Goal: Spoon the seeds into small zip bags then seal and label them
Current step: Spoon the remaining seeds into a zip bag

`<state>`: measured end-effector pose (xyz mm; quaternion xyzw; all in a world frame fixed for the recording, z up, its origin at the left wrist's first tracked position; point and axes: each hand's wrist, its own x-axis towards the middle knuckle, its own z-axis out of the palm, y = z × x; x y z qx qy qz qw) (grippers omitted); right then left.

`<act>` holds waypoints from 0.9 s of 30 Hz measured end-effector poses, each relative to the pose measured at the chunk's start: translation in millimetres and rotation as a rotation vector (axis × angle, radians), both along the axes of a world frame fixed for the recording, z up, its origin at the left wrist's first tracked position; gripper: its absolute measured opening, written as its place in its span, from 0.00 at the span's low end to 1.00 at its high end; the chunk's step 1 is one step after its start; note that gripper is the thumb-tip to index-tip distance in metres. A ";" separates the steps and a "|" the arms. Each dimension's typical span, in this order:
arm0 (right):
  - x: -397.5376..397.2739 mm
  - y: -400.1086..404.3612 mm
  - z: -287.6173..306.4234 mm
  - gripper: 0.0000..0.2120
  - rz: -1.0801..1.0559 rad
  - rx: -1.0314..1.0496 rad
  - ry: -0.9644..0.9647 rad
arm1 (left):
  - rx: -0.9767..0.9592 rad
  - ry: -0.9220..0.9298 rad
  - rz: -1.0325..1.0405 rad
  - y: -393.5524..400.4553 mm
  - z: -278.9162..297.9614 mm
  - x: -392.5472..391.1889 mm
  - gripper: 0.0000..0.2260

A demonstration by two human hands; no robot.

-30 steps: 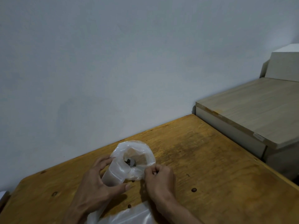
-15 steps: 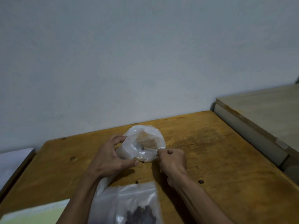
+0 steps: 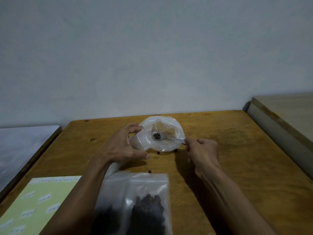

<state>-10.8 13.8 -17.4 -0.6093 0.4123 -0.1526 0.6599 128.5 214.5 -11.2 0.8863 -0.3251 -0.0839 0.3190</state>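
Observation:
My left hand grips a large clear plastic bag near its neck and holds its mouth wide open. My right hand pinches the handle of a clear plastic spoon. The spoon's bowl sits inside the bag mouth with a few dark seeds on it. Two small zip bags holding dark seeds lie flat near me, between my forearms. A pale green label sheet with several white labels lies at the lower left. Loose seeds dot the wooden table.
A grey wall rises just behind the table. A light wooden cabinet top stands higher at the right edge. A white surface adjoins the table on the left.
The camera tilted down and turned left, which brought the filled zip bags and the label sheet into view. The spoon with seeds now shows inside the open bag mouth.

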 end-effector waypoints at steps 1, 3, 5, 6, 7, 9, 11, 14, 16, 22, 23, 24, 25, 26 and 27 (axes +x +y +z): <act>-2.5 -2.1 3.1 0.07 0.008 -0.001 -0.007 | 0.010 0.009 0.004 -0.5 0.6 0.2 0.54; -8.5 -6.7 9.9 0.07 0.025 -0.008 -0.024 | 0.028 0.018 0.015 -1.5 1.7 -0.4 0.53; -14.3 -11.9 16.9 0.05 0.034 -0.010 -0.047 | 0.035 0.011 0.031 -4.1 1.4 -1.8 0.53; -16.5 -14.5 20.4 0.05 0.035 -0.010 -0.062 | 0.034 0.002 0.044 -6.6 0.9 -2.0 0.53; -17.7 -16.5 23.1 0.05 0.033 -0.011 -0.075 | 0.029 -0.012 0.059 -10.2 0.2 -2.5 0.52; -16.3 -20.1 27.6 0.05 0.015 -0.021 -0.098 | 0.023 -0.049 0.095 -21.6 0.3 -2.3 0.50; -12.0 -22.3 30.0 0.05 -0.006 -0.031 -0.104 | 0.030 -0.075 0.143 -35.2 2.3 0.0 0.49; -5.0 -23.2 29.7 0.04 -0.030 -0.023 -0.094 | -0.006 -0.076 0.219 -49.4 3.0 9.6 0.48; -3.0 -23.0 28.6 0.05 -0.050 -0.024 -0.090 | -0.015 -0.078 0.232 -52.7 4.7 17.5 0.48; -9.5 -18.0 38.6 0.05 -0.049 -0.037 -0.118 | -0.074 -0.066 0.156 -34.9 2.5 19.5 0.51; -11.0 -16.5 44.0 0.05 -0.046 -0.041 -0.130 | -0.099 -0.052 0.147 -30.0 1.9 16.8 0.54; -11.3 -14.8 50.1 0.06 -0.037 -0.049 -0.148 | -0.124 -0.037 0.140 -25.2 1.7 14.2 0.57; -10.9 -12.7 57.0 0.07 -0.024 -0.060 -0.170 | -0.145 -0.029 0.134 -20.1 1.4 12.4 0.59; -9.5 -10.0 64.4 0.07 -0.007 -0.076 -0.193 | -0.167 -0.031 0.128 -15.5 0.7 11.4 0.59; -7.9 -7.5 70.5 0.08 0.014 -0.101 -0.211 | -0.192 -0.043 0.123 -11.6 -0.1 11.0 0.58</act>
